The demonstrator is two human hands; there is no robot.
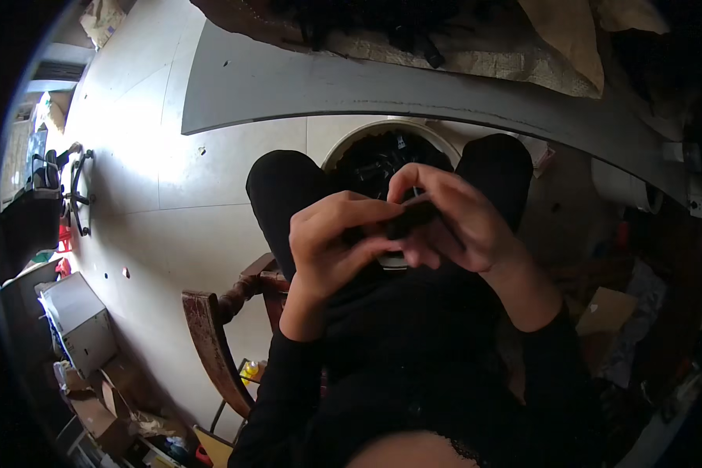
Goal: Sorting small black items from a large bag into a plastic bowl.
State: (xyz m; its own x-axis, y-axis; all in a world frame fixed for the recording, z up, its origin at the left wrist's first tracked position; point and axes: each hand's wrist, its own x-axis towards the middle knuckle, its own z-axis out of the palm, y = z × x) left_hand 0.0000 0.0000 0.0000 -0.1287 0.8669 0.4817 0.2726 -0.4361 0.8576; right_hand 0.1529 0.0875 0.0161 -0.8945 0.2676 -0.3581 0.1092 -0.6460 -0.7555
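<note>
Over my lap, both hands come together around a small black part, whose exact kind I cannot make out. My left hand pinches its left end between thumb and fingers. Closed around the other end is my right hand, its index finger bent above the part. Just beyond my hands, between my knees, stands a pale round bucket holding many black pieces. My fingers hide much of the held part and the bucket's near side.
A grey tabletop crosses the far side, with a woven sack and dark pieces on it. A wooden chair arm is at my left. Cardboard boxes, a white box and a wheeled chair base stand farther left.
</note>
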